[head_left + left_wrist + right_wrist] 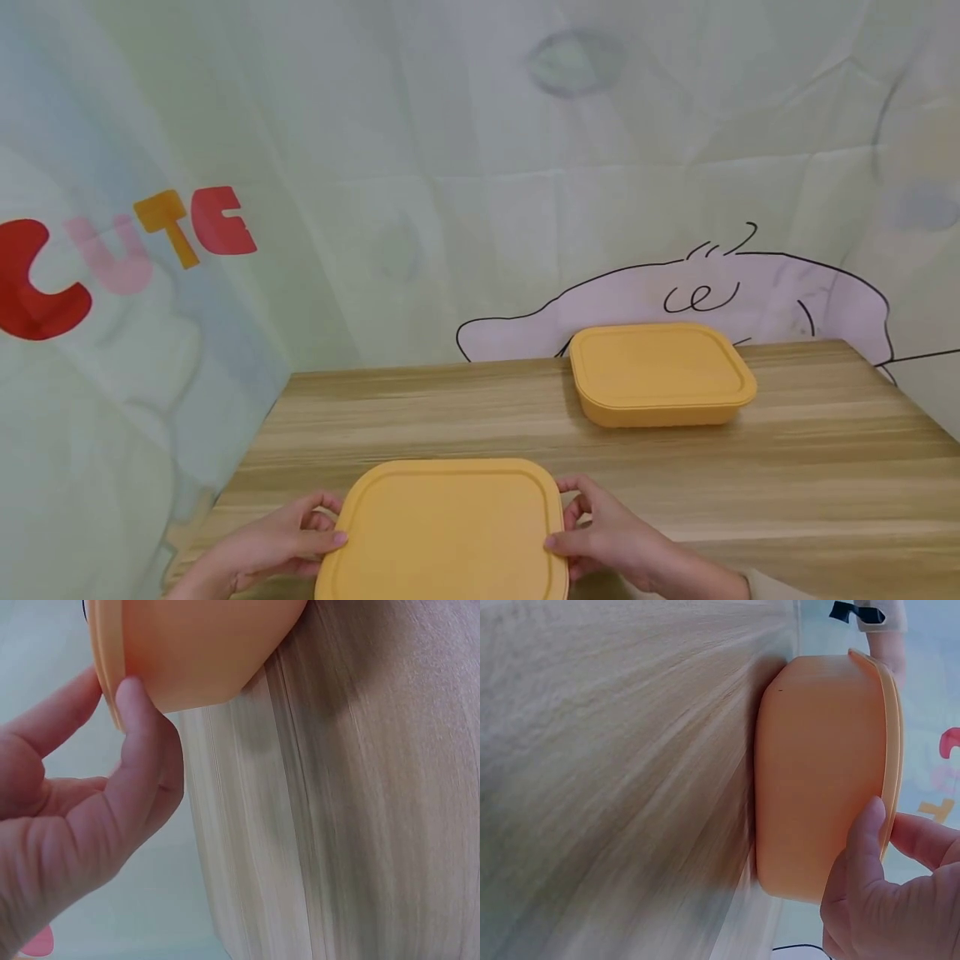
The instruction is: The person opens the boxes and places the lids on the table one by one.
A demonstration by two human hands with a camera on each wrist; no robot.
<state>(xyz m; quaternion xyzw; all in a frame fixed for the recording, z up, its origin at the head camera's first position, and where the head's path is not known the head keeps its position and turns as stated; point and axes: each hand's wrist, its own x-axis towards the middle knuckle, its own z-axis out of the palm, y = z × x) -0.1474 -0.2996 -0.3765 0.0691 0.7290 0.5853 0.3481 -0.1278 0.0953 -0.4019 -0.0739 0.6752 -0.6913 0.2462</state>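
A yellow lidded food container [450, 533] is at the near edge of the head view, its lower part cut off by the frame. My left hand [281, 537] pinches the rim at its left side, thumb on top and fingers underneath. On the opposite side my right hand [607, 533] pinches the rim the same way. In the left wrist view the fingertips of the left hand [97, 765] grip the lid edge. The right wrist view shows the container's deep side wall [821, 780] close over the wooden table, with the right hand [892, 877] at its rim.
A second yellow lidded container [660, 375] stands at the back right of the wooden table [420, 408]. Behind the table hangs a printed cloth [480, 208] with a cartoon drawing and large coloured letters on the left.
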